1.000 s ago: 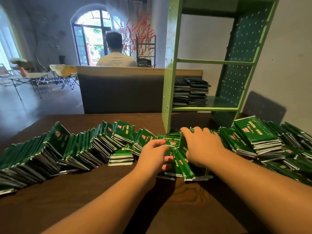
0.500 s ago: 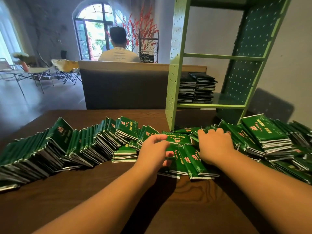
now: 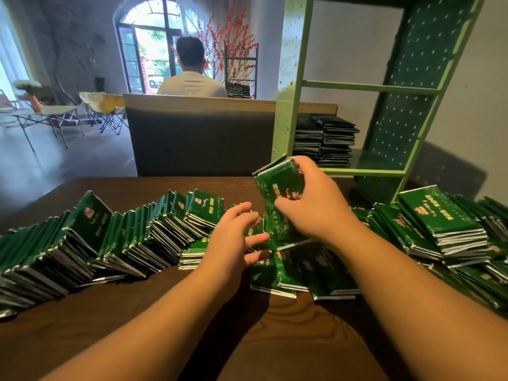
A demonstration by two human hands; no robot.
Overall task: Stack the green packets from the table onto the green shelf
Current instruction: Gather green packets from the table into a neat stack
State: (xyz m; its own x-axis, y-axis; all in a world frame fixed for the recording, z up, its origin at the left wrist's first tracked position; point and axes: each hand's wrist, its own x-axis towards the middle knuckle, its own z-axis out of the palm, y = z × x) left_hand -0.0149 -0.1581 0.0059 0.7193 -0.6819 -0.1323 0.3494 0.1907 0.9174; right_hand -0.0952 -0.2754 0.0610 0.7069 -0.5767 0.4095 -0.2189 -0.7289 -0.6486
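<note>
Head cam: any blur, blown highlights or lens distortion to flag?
Head view: the arched window is blown out; the right hand and its gripped packets are slightly motion-soft; wide-angle bends the green shelf uprights; the tabletop is dark but readable.

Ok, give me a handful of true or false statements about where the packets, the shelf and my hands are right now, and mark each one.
1. The right hand grips a bundle of green packets lifted above the table. True.
2. The green shelf holds no packets yet. False: two stacks of packets already sit on its lower board.
3. The left hand is up at the shelf. False: it is low over the packets lying on the table, fingers loosely spread.
4. A slanted row of packets leans along the left part of the table. True.
5. The shelf's upper board carries a stack. False: nothing shows on it.
</note>
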